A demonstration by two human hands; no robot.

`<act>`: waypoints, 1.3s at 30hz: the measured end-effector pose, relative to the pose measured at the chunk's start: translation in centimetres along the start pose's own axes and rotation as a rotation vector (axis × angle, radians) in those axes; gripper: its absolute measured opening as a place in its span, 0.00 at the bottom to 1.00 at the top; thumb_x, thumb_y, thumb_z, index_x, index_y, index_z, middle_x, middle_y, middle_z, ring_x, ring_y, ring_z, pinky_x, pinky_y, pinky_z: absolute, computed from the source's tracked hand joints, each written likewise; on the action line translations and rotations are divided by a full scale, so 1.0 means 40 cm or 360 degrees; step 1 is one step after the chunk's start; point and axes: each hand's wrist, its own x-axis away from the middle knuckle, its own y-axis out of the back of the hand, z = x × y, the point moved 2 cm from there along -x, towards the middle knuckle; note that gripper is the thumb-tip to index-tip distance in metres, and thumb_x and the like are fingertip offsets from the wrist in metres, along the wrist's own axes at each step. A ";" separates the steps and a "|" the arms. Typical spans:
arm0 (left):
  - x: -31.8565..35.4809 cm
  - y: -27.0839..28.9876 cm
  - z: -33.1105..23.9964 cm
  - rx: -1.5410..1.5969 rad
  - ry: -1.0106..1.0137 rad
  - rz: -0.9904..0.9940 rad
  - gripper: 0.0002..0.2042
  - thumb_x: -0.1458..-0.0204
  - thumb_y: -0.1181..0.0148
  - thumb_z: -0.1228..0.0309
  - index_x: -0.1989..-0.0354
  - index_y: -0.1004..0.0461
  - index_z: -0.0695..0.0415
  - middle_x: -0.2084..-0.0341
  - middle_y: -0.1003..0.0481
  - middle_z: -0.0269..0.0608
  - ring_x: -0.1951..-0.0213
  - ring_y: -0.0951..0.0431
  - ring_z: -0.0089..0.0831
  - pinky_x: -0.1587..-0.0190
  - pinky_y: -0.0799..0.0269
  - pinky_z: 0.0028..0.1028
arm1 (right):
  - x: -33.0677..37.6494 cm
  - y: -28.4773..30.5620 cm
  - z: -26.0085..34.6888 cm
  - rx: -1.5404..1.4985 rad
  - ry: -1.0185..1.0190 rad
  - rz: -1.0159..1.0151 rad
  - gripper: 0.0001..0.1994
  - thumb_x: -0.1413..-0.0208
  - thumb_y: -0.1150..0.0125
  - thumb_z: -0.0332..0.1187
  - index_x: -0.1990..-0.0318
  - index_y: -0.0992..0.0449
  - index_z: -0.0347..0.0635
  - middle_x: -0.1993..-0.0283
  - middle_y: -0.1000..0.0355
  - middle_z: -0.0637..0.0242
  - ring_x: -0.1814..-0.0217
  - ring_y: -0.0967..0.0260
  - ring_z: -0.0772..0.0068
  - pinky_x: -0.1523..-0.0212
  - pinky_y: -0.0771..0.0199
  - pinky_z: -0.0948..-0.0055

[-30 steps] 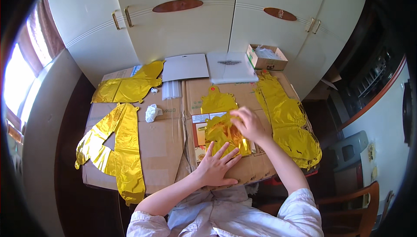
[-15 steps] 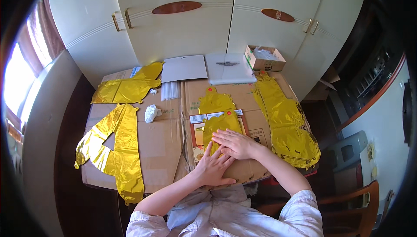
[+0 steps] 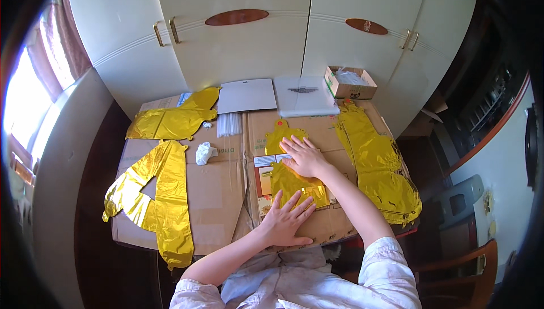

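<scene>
A flat gold foil balloon (image 3: 290, 180) lies over a printed card (image 3: 264, 177) at the table's middle. More gold foil (image 3: 276, 135) with a red tab shows just beyond the card; whether it belongs to the same balloon I cannot tell. My right hand (image 3: 306, 159) rests palm down on the foil near the card's far edge, fingers stretched out. Closer to me, my left hand (image 3: 285, 221) is spread, its fingertips on the foil's near edge and its palm over the cardboard (image 3: 218, 207).
Flat gold balloons lie at the left (image 3: 173, 195), far left (image 3: 167, 121) and right (image 3: 377, 167). Crumpled white tissue (image 3: 205, 153), clear plastic sticks (image 3: 229, 124), a grey-white board (image 3: 246, 95), a translucent folder (image 3: 303, 104) and a small carton (image 3: 351, 87) are also there.
My right hand has slid away from me, from on top of my left hand to the far part of the foil. My left hand has shifted slightly toward the near edge.
</scene>
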 end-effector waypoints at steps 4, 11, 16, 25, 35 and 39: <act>-0.004 0.003 0.002 0.0016 0.0004 0.0029 0.46 0.50 0.58 0.30 0.30 0.47 0.52 0.30 0.47 0.40 0.29 0.51 0.47 0.34 0.59 0.62 | -0.013 -0.006 -0.013 -0.0043 0.0007 0.0018 0.31 0.34 0.66 0.57 0.29 0.49 0.53 0.25 0.54 0.66 0.23 0.60 0.59 0.26 0.62 0.53; 0.025 0.012 -0.031 0.0056 -0.0008 0.0064 0.45 0.49 0.58 0.31 0.30 0.47 0.51 0.30 0.47 0.39 0.29 0.52 0.47 0.33 0.59 0.60 | 0.025 -0.019 0.011 -0.0053 0.0008 0.0008 0.32 0.35 0.67 0.58 0.29 0.48 0.52 0.24 0.54 0.67 0.22 0.61 0.60 0.26 0.62 0.53; 0.077 0.017 -0.075 0.0077 -0.0032 0.0093 0.42 0.47 0.61 0.32 0.30 0.46 0.49 0.31 0.47 0.36 0.29 0.51 0.44 0.33 0.58 0.59 | 0.091 -0.022 0.060 -0.0085 -0.0024 0.0020 0.32 0.35 0.67 0.58 0.29 0.48 0.52 0.24 0.54 0.67 0.22 0.61 0.61 0.26 0.63 0.52; 0.133 0.001 -0.121 0.0071 -0.0019 0.0046 0.36 0.46 0.58 0.35 0.32 0.43 0.40 0.32 0.44 0.34 0.31 0.45 0.40 0.33 0.55 0.56 | 0.172 -0.019 0.149 -0.0080 -0.0025 -0.0032 0.31 0.35 0.65 0.56 0.29 0.48 0.51 0.25 0.52 0.66 0.22 0.60 0.60 0.26 0.64 0.52; 0.117 0.012 -0.106 0.0134 0.0071 -0.0028 0.38 0.49 0.57 0.32 0.33 0.40 0.39 0.33 0.42 0.39 0.32 0.43 0.38 0.36 0.48 0.50 | 0.175 -0.023 0.154 -0.0056 -0.0039 -0.0063 0.31 0.34 0.64 0.55 0.29 0.48 0.52 0.25 0.52 0.65 0.23 0.60 0.60 0.26 0.63 0.52; 0.110 0.027 -0.103 0.0105 0.0150 0.0017 0.38 0.48 0.58 0.32 0.32 0.42 0.39 0.32 0.45 0.45 0.31 0.45 0.38 0.34 0.50 0.50 | 0.176 -0.026 0.152 -0.0065 -0.0036 -0.0108 0.30 0.34 0.65 0.55 0.30 0.47 0.50 0.26 0.51 0.65 0.23 0.58 0.60 0.26 0.63 0.52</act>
